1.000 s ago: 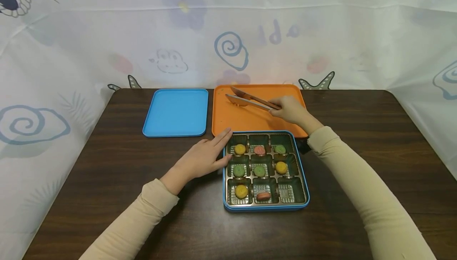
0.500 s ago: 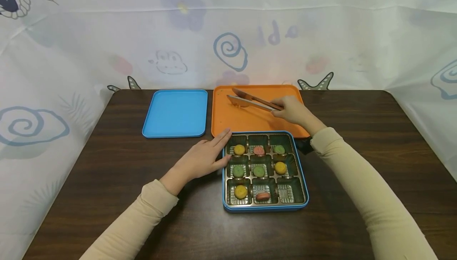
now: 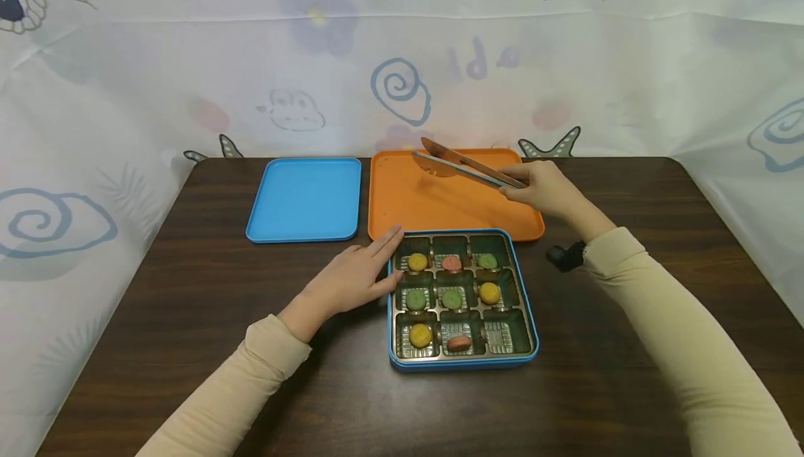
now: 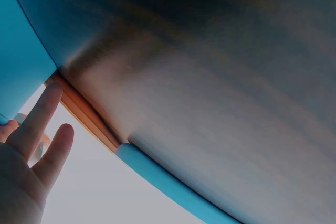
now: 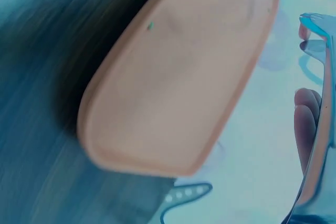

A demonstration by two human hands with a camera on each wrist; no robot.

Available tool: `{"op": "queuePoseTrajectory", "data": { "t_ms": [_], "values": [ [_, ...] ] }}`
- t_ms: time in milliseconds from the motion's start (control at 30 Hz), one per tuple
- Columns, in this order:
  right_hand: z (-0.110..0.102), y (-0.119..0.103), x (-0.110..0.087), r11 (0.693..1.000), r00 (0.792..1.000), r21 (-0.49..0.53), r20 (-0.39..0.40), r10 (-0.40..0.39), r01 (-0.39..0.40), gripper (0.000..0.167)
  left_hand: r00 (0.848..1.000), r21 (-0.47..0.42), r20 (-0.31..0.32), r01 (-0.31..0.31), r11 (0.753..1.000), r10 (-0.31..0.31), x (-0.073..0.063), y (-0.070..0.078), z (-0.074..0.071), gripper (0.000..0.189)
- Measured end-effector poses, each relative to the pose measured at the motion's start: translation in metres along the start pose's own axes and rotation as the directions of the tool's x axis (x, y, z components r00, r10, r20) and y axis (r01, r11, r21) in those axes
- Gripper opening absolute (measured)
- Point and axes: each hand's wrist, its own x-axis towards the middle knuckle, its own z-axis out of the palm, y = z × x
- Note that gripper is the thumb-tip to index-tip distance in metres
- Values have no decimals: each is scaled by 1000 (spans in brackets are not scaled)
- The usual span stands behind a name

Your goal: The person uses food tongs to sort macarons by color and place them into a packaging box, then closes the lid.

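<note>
My right hand grips metal tongs above the orange tray. In the right wrist view, a small reddish piece shows by the tongs' tips; I cannot tell what it is. My left hand rests with straight fingers against the left rim of a blue box with a divided insert. Small round macarons lie in its compartments: yellow, pink, green, and a brownish-pink one on its side at the front. No macaron shows in the front right compartment.
A blue tray lies left of the orange one, near the far edge of the dark wooden table. A black object shows beside the right cuff. Behind hangs a patterned white cloth.
My right hand has lifted the tongs and shifted to the right over the orange tray. The left hand stays at the box's rim.
</note>
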Motion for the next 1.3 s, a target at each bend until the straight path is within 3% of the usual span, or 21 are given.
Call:
{"op": "queuePoseTrajectory", "data": {
  "t_ms": [367, 600, 867, 1067, 1300],
  "values": [
    [-26, 9, -54, 994, 997, -74, -9, -76, 75, 45, 1000, 1, -1, 0, 1000, 0, -1, 0, 0, 70],
    [-33, 19, -95, 993, 994, -55, -29, -107, 106, 43, 1000, 5, 7, 5, 1000, -5, -1, 1, -1, 70],
    [-31, 35, -140, 973, 974, -47, -24, -226, 224, 41, 1000, 6, 7, 5, 1000, -5, -1, 0, -1, 70],
    [-24, 51, -166, 956, 956, 2, -6, -293, 293, 48, 1000, 8, -8, 4, 1000, -4, -1, -1, 1, 70],
    [-17, 68, -187, 925, 928, 146, 77, -364, 351, 56, 1000, 6, -4, 2, 1000, -2, -1, 0, 0, 70]
  ]
}}
